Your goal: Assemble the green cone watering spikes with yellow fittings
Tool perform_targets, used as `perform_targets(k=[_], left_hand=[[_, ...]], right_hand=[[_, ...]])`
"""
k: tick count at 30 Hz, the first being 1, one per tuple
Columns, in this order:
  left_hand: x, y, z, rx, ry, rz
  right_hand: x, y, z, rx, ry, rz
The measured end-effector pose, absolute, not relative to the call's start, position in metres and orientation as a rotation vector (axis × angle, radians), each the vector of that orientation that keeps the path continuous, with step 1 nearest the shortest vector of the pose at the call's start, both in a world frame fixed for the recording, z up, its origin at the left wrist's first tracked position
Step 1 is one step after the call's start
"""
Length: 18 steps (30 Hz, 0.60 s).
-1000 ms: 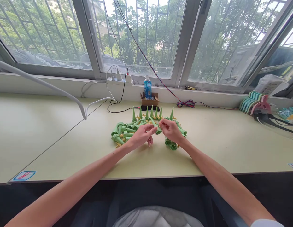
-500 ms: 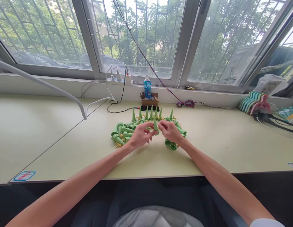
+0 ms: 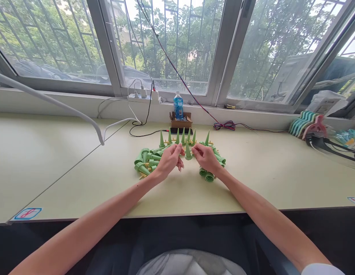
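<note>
A green plastic watering spike (image 3: 188, 151) stands point up between my two hands. My right hand (image 3: 206, 157) is closed in a pinch at its right side; the fingers hide the exact grip. Just left of the spike, apart from its cone, my left hand (image 3: 169, 159) has thumb and forefinger drawn together, the other fingers curled below; what they pinch, if anything, is hidden. Beside my left hand lies a pile of green spikes (image 3: 142, 167) with yellow valves. Several upright spikes (image 3: 183, 136) form a row behind. Green ring caps (image 3: 209, 177) lie below my right hand.
A blue-labelled bottle (image 3: 178, 106) stands in a small cardboard box (image 3: 181, 121), with a black phone (image 3: 181, 131) in front. A white cable (image 3: 80, 110) crosses the left side. Coiled wire (image 3: 224, 125) and plastic hangers (image 3: 307, 124) sit along the back right.
My left hand has let go of the spike's base and drawn slightly left and up, its thumb now raised. The spike stays upright by my right hand, which has barely moved.
</note>
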<state>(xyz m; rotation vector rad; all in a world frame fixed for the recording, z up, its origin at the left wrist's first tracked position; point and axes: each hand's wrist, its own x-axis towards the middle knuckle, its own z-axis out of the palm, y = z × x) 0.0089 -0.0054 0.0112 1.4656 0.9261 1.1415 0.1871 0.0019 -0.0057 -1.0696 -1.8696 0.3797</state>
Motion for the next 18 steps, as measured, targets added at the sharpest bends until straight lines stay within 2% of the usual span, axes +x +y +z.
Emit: perform_targets(k=[9,18], left_hand=[[0.0082,-0.0081,0.0124,1.281,0.948,0.635],[0.0044,-0.0072,0.0137,1.255,0.901,0.629]], right_hand=[[0.1868,0.0002,-0.0064,-0.940,-1.853,0.534],[0.1881,-0.0007,-0.0049,-0.924,-1.871,0.617]])
